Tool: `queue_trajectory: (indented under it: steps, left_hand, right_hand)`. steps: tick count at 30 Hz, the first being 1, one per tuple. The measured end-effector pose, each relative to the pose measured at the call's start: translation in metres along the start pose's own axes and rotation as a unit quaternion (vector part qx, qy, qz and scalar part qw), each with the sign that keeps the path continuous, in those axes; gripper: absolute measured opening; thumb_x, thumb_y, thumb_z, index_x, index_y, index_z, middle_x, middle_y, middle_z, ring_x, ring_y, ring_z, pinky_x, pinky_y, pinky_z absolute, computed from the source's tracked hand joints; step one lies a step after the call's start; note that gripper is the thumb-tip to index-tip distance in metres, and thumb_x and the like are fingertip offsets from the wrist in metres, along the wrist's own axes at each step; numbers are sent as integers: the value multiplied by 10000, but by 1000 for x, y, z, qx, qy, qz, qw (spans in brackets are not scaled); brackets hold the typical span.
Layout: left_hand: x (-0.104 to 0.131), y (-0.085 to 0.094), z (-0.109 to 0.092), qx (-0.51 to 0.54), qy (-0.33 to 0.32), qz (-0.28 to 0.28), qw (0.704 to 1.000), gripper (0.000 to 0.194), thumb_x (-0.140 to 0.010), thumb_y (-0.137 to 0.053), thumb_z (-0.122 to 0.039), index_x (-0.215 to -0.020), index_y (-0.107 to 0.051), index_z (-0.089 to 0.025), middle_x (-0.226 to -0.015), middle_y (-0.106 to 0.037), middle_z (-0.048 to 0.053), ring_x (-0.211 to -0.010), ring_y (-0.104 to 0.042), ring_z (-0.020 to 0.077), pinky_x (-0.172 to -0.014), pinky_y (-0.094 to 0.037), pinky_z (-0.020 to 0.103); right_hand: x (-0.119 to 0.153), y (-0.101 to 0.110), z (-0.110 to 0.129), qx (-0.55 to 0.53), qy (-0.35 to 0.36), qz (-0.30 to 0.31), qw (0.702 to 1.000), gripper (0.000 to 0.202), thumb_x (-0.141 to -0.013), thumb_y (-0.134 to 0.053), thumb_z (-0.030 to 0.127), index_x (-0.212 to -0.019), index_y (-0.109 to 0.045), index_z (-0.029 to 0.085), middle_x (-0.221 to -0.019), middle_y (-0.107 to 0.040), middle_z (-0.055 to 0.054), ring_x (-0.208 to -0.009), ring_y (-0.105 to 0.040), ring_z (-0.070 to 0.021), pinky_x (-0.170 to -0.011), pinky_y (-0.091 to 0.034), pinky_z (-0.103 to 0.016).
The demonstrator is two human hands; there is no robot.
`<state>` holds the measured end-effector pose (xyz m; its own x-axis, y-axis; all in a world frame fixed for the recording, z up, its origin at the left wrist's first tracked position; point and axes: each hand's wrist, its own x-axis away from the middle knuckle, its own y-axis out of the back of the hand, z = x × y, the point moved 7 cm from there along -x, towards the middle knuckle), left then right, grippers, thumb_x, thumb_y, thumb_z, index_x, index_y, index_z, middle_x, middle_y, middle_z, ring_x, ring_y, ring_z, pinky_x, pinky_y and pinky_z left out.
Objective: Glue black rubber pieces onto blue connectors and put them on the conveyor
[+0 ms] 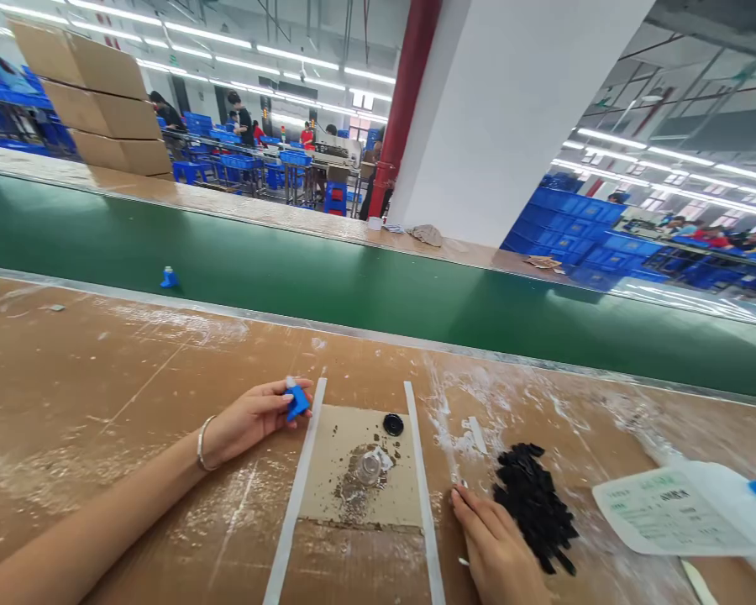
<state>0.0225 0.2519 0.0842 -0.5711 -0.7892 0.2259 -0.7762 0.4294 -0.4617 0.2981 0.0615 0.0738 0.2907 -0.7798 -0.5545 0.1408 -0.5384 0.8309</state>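
My left hand, wearing a bracelet, pinches a small blue plastic part with a whitish tip, just left of a cardboard square. My right hand rests low on the table with its fingers pressed together. A tiny thing shows at those fingertips, too small to name. Beside that hand lies a pile of black strips. On the stained cardboard square, between two white tape lines, sit a small clear round container and a black round cap.
Beyond the brown table runs a green conveyor belt, carrying another blue part. A white bottle with a label lies at the right. Farther back are stacked cartons, a white pillar, blue crates and several people.
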Motion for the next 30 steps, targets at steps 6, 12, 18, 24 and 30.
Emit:
queue_trajectory:
  steps: [6, 12, 18, 24, 30]
  left_hand:
    - [10, -15, 7, -8, 27, 39, 999, 432, -769, -684, -198, -1184, -577, -148, -899, -661, 105, -843, -624, 187, -693, -459, 263]
    - [8, -14, 7, 6, 11, 11, 1000, 294, -788, -667, -270, -1060, -604, -176, -942, -620, 85, -835, -598, 172, -610, -415, 233]
    - [7, -7, 13, -66, 27, -60, 996, 343, -704, -751, -278, -1017, -657, -173, -799, -588, 21, -691, -542, 109, -584, -389, 225]
    - [8, -4, 9, -46, 10, -67, 997, 514, -647, -794, -258, -1130, -622, -223, -852, -633, 37, -842, -611, 189, -781, -480, 336]
    - [8, -6, 10, -48, -18, -56, 997, 378, -612, -819, -235, -950, -657, -187, -917, -675, 75, -834, -609, 155, -753, -461, 262]
  right_hand:
    - [-1, 0, -18, -32, -50, -6, 998, 313, -1028, -311, 357, -1123, -518, 141, -941, -634, -80, -825, -612, -232, -712, -505, -357]
    - [-26, 2, -6, -220, -151, 17, 963, 303, -986, -441, 383, -1248, -434, 232, -1050, -610, -36, -920, -604, -188, -793, -506, -283]
    - [-81, -3, 43, -285, -55, 55, 955, 372, -988, -398, 214, -1356, -348, 227, -1118, -560, -63, -1026, -504, -234, -859, -449, -371]
    - [-98, -8, 57, -219, 25, 77, 972, 347, -997, -349, 187, -1343, -337, 177, -1070, -593, -78, -914, -488, -273, -760, -436, -402]
    - [-99, -7, 58, -179, 37, 100, 978, 298, -1003, -315, 200, -1289, -383, 151, -1002, -602, -95, -872, -493, -281, -720, -426, -394]
